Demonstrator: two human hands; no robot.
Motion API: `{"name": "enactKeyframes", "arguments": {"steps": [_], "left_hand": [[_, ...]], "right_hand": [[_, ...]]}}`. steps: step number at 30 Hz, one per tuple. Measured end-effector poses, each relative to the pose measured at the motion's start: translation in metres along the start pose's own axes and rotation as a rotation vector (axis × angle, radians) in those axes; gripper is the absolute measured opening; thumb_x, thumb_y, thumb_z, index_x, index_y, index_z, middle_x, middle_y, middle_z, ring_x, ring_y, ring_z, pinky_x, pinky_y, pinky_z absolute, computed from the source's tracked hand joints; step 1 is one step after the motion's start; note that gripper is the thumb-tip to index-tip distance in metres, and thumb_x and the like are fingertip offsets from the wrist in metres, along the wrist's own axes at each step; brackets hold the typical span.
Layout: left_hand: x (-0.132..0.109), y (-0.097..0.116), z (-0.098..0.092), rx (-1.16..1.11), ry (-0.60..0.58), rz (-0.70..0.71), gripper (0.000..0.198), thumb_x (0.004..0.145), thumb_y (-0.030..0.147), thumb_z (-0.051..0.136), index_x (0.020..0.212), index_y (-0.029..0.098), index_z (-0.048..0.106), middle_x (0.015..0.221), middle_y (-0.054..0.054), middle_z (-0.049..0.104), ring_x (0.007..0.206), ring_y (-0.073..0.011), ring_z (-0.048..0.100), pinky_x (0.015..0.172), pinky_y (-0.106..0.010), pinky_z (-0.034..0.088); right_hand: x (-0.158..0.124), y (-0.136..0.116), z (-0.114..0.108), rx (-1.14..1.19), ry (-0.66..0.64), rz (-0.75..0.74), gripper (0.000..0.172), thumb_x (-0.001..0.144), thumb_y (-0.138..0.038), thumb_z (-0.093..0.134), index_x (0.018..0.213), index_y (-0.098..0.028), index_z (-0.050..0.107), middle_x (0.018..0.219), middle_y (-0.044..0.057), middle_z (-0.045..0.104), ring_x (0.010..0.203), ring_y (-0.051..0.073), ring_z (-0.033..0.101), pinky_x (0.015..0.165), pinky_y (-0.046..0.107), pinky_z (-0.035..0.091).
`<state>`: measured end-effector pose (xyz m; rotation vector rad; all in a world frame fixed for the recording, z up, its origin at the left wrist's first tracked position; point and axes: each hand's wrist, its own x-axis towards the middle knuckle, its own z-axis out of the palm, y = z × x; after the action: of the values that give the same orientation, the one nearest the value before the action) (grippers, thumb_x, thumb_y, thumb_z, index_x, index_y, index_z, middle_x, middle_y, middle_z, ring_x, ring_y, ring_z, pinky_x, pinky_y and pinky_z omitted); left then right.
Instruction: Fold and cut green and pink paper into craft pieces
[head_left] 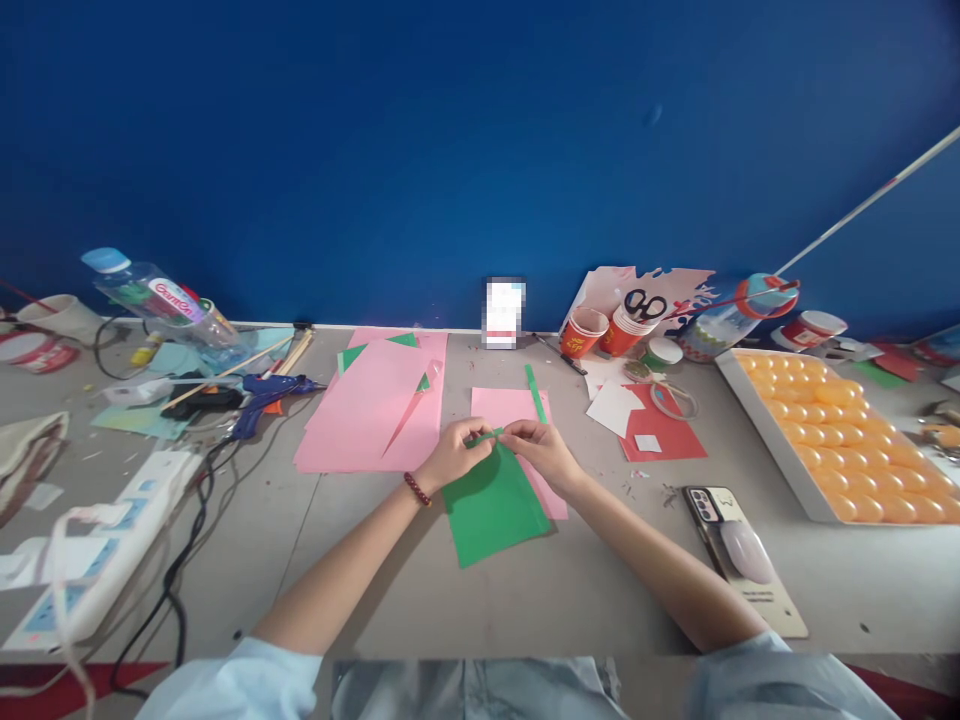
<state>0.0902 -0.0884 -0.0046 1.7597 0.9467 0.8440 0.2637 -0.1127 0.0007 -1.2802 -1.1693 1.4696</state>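
Both hands meet over the middle of the table, pinching a thin green paper strip [493,436] between them. My left hand [459,450], with a beaded bracelet at the wrist, has its fingers closed on the strip's left part. Fingertips of my right hand [543,455] grip its right end. Directly below the hands lies a green paper sheet [495,510], partly over a pink sheet [499,402]. Another green strip [535,392] rests on the pink sheet's upper right. The fingers hide part of the held strip.
Left are larger pink sheets [352,420], a blue glue gun [274,392], a tilted bottle [176,305] and a power strip [112,550]. A screen [504,315] stands by the wall. Right are paper cups [583,335], scissors [645,305], a phone [739,560] and a tray of orange balls [757,440].
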Motion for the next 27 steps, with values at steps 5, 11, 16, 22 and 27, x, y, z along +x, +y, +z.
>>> {"name": "enactKeyframes", "arguments": {"steps": [5, 11, 16, 22, 27], "left_hand": [[0.0, 0.003, 0.001, -0.052, -0.007, -0.026, 0.015, 0.078, 0.029, 0.051, 0.068, 0.017, 0.053, 0.067, 0.001, 0.051, 0.068, -0.0138, 0.048, 0.066, -0.025, 0.039], [0.0, 0.004, 0.003, -0.158, 0.027, -0.048, 0.016, 0.077, 0.028, 0.052, 0.065, 0.017, 0.052, 0.06, 0.003, 0.047, 0.059, -0.0112, 0.043, 0.06, -0.024, 0.037], [0.0, 0.004, 0.005, -0.192, 0.043, -0.086, 0.017, 0.075, 0.03, 0.053, 0.065, 0.016, 0.052, 0.06, 0.003, 0.045, 0.057, -0.0103, 0.04, 0.056, -0.023, 0.034], [-0.001, 0.003, 0.009, -0.279, 0.064, -0.122, 0.016, 0.074, 0.029, 0.054, 0.065, 0.016, 0.052, 0.061, 0.003, 0.043, 0.057, -0.0093, 0.039, 0.053, -0.022, 0.032], [0.0, 0.002, 0.01, -0.299, 0.09, -0.127, 0.015, 0.072, 0.029, 0.056, 0.065, 0.016, 0.052, 0.061, 0.003, 0.043, 0.057, -0.0096, 0.038, 0.053, -0.022, 0.031]], "right_hand": [[-0.001, 0.0, 0.001, 0.02, 0.012, -0.024, 0.028, 0.064, -0.045, 0.074, 0.069, -0.019, 0.063, 0.066, -0.001, 0.056, 0.062, 0.011, 0.045, 0.058, 0.026, 0.035], [0.0, 0.003, 0.004, 0.048, 0.055, -0.034, 0.027, 0.063, -0.044, 0.074, 0.068, -0.019, 0.064, 0.066, -0.001, 0.058, 0.064, 0.012, 0.046, 0.06, 0.027, 0.036], [0.0, 0.006, 0.005, 0.084, 0.069, -0.045, 0.026, 0.064, -0.042, 0.075, 0.068, -0.019, 0.066, 0.068, 0.0, 0.059, 0.063, 0.012, 0.047, 0.059, 0.026, 0.037], [-0.002, 0.007, 0.006, 0.138, 0.085, -0.011, 0.029, 0.062, -0.045, 0.076, 0.069, -0.019, 0.065, 0.062, -0.001, 0.058, 0.057, 0.011, 0.046, 0.052, 0.025, 0.036], [-0.003, 0.007, 0.008, 0.207, 0.083, 0.019, 0.027, 0.062, -0.043, 0.078, 0.069, -0.02, 0.066, 0.061, -0.003, 0.06, 0.053, 0.01, 0.046, 0.051, 0.025, 0.036]]}}
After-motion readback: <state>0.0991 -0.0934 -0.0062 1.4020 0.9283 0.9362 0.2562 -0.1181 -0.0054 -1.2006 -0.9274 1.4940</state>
